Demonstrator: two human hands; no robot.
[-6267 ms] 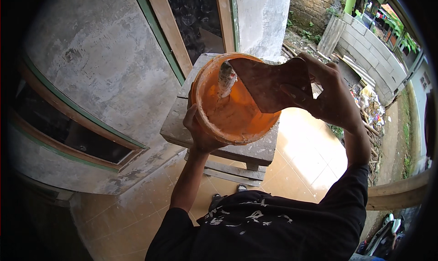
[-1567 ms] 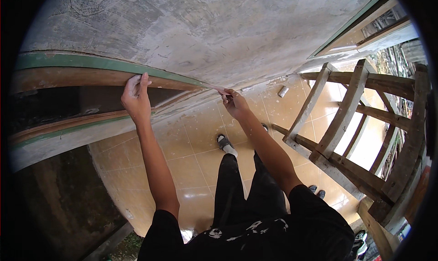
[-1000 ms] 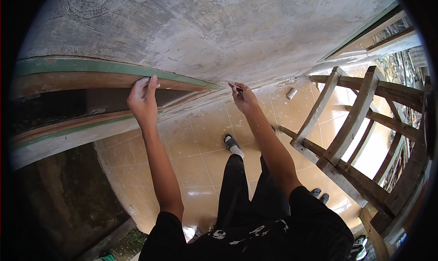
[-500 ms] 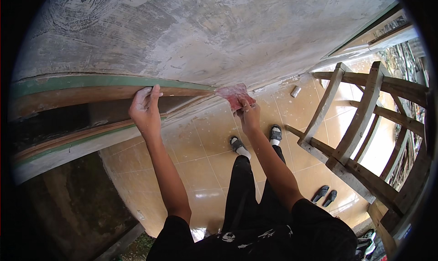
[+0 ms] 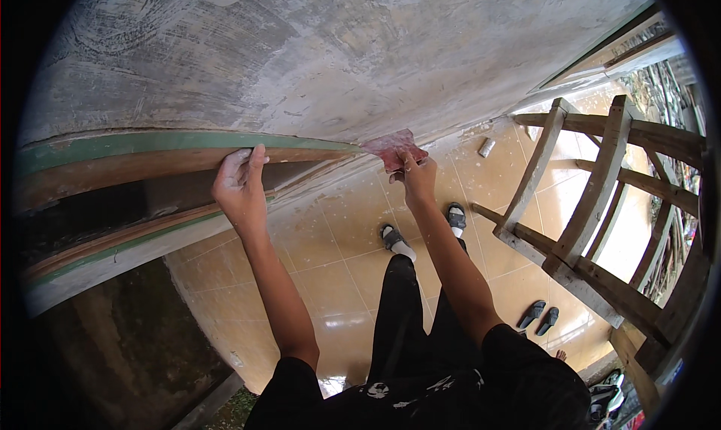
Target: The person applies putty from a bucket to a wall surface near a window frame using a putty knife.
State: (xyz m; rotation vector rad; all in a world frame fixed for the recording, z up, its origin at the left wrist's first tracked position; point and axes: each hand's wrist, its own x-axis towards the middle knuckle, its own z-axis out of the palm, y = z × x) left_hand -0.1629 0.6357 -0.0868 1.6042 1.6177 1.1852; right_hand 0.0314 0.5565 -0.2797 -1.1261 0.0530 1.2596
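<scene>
My left hand, whitened with powder on the fingers, grips the wooden edge of a window frame with a green-painted strip. Its thumb points up and the fingers curl at the wood. My right hand pinches a piece of reddish sandpaper dusted with white. The sheet lies by the frame's far corner, against the lower part of a grey wall with patchy white coating. Part of the sheet is covered by my fingers.
A wooden scaffold-like frame stands on the right. Tan floor tiles carry white specks, a small cylinder and a pair of dark slippers. At the lower left is a dark, stained surface.
My right hand and the sandpaper have shifted slightly to the right. The left hand keeps its place on the window frame.
</scene>
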